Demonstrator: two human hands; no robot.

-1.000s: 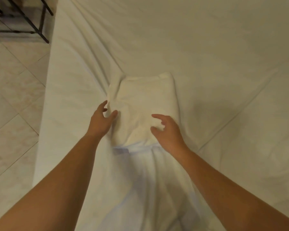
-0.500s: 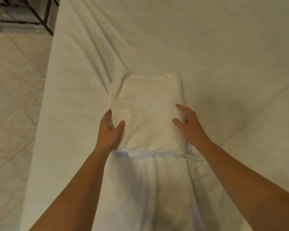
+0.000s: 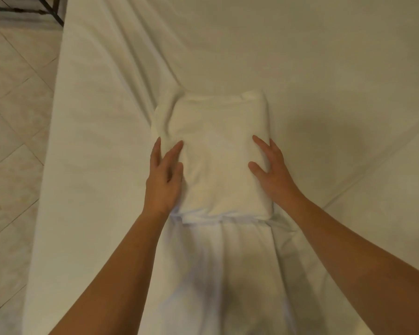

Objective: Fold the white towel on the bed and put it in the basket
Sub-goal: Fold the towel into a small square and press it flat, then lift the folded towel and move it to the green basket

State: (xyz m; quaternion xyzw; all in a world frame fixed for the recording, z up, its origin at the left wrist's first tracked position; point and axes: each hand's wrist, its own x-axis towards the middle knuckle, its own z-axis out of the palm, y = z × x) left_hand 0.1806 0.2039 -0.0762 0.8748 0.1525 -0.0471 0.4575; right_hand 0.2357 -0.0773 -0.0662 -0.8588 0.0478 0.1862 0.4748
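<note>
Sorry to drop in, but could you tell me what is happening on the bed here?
A person is handling a white towel that lies folded into a compact rectangle on the bed. The left hand rests flat along the towel's left edge and the right hand along its right edge, fingers spread, neither closed around it. The towel lies on the sheet, not lifted. No basket shows in this view.
</note>
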